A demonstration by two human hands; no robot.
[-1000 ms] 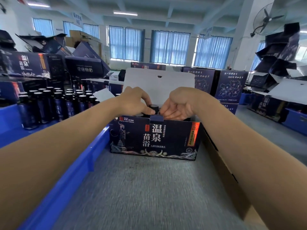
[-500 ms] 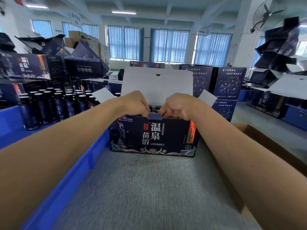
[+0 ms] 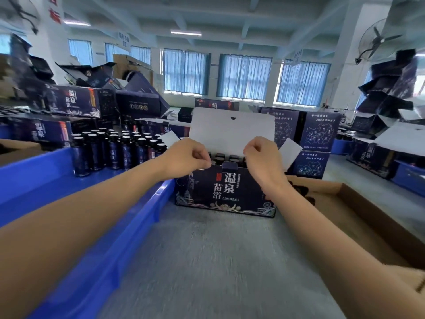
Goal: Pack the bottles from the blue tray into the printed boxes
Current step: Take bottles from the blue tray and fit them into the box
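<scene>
View: head camera, looking forward and down across the table [image 3: 207, 261].
Printed box [image 3: 226, 189]: stands on the table just right of the blue tray [image 3: 128, 226]; white lid [image 3: 232, 132] upright at the back, side flaps [image 3: 170, 139] splayed outward.
Bottles in box [image 3: 226, 156]: dark caps show in rows under the top edge; the visible part looks full.
Bottles in tray [image 3: 110, 150]: many stand upright at the tray's far end.
Left hand [image 3: 188, 157]: over the box's near-left corner, fingers curled; cannot tell if it grasps anything.
Right hand [image 3: 259, 157]: over the near-right corner, curled fingertips by the lid's base; grasp cannot be told.
Step (judged): loading of this box finished, closing about to start.
Next move (judged): fold both side flaps in, bring the lid down, and seat it on the front tab [image 3: 230, 165] without catching the caps.
</scene>
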